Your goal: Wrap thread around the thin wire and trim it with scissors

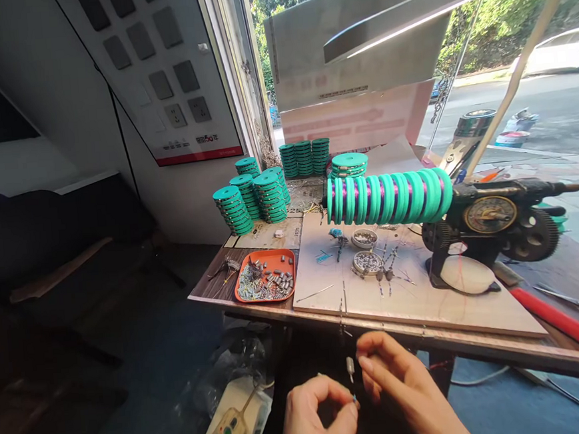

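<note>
Head view, both hands (368, 398) pinching sinker (350, 366)

The wall switch panel (158, 73) bears small print, too blurred to read

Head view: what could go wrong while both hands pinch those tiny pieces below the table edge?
1. The small pale piece at the right hand hangs over the floor; a slip may lose it.
2. The left hand pinches a tiny blue bit, easily dropped.
3. The orange tray sits near the table edge; a bump could spill it.
</note>
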The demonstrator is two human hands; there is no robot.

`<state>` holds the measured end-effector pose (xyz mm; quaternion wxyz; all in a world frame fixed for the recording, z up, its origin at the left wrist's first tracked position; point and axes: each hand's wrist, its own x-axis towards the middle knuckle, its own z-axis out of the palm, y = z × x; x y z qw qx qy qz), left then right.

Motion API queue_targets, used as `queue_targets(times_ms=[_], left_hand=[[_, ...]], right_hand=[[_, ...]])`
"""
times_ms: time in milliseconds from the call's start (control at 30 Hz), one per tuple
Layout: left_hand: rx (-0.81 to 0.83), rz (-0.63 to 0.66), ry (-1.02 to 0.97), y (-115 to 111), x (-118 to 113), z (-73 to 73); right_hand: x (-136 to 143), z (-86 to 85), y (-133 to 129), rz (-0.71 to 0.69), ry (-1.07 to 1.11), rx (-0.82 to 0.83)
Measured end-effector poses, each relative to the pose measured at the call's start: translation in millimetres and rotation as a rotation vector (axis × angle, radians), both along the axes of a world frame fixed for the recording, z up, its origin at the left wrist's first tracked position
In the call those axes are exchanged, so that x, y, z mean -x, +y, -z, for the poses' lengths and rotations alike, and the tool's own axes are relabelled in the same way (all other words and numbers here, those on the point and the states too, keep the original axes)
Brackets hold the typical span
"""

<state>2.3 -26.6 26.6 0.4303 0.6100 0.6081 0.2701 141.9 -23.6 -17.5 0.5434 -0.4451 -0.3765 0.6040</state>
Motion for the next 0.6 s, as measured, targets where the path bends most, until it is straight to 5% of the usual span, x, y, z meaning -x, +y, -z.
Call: queue_targets(times_ms=[267,433,600], left_hand=[[0.114,0.124,-0.013,2.1,15.9,21.9],[0.066,0.075,-0.175,8.2,26.0,30.1],[0.291,0.038,-0.536,10.3,21.7,32.7]], right_hand=[[5.6,-22.9,24.8,-0.145,-0.035,0.016],[6.7,-17.3,19.2,-0.150,0.017,0.047],[7.1,-12.7,19.3,-0.127,0.102,0.075]])
